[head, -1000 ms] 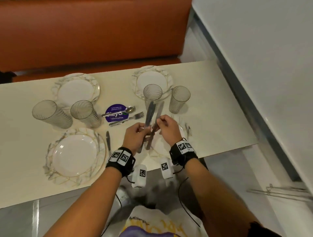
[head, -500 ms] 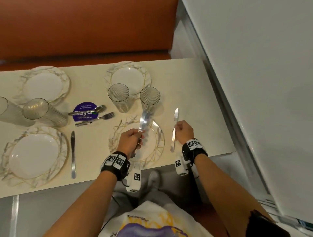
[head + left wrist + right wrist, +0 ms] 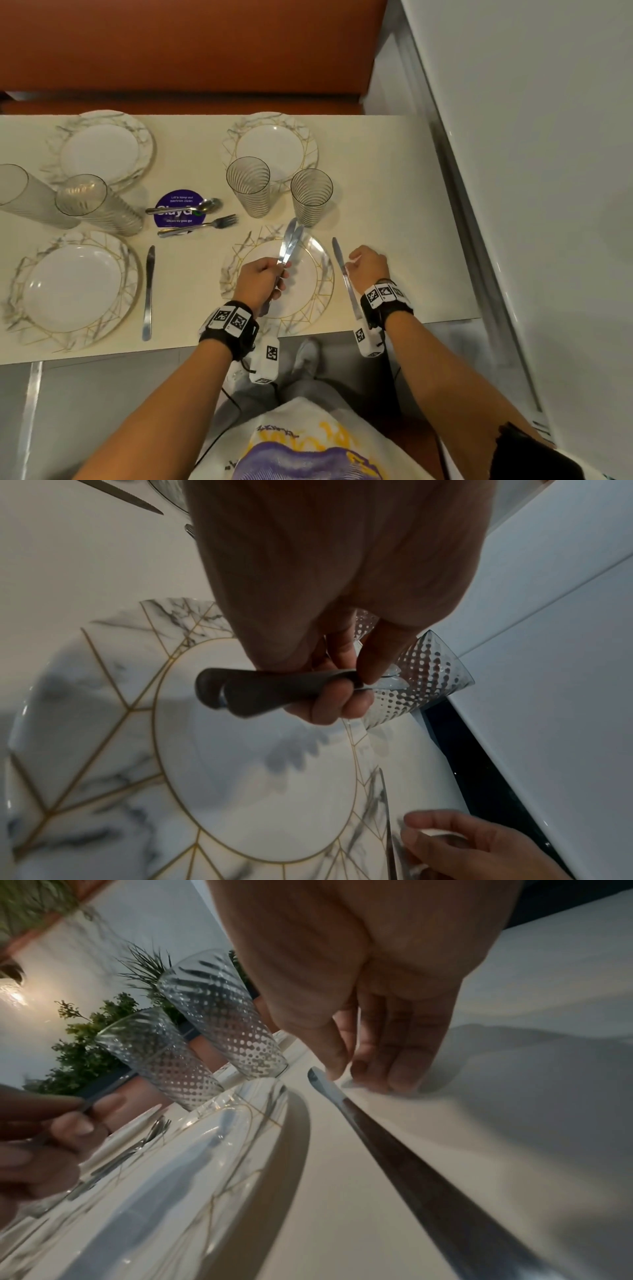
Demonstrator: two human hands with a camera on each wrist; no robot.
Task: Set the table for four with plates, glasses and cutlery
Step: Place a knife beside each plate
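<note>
My left hand grips two knives by their handles above the near right plate, with the blades pointing away from me. A third knife lies flat on the table just right of that plate. My right hand sits beside its blade with relaxed fingers, the fingertips touching the table next to the knife. Two ribbed glasses stand behind this plate. The near left plate has a knife on its right.
Two more plates sit along the far edge by an orange bench. Two glasses stand at the left. A spoon and fork lie on a purple sticker. A white wall borders the right.
My right hand has laid its knife down to the right of the near right plate and let go. My left hand still holds the other two knives over the plate.
</note>
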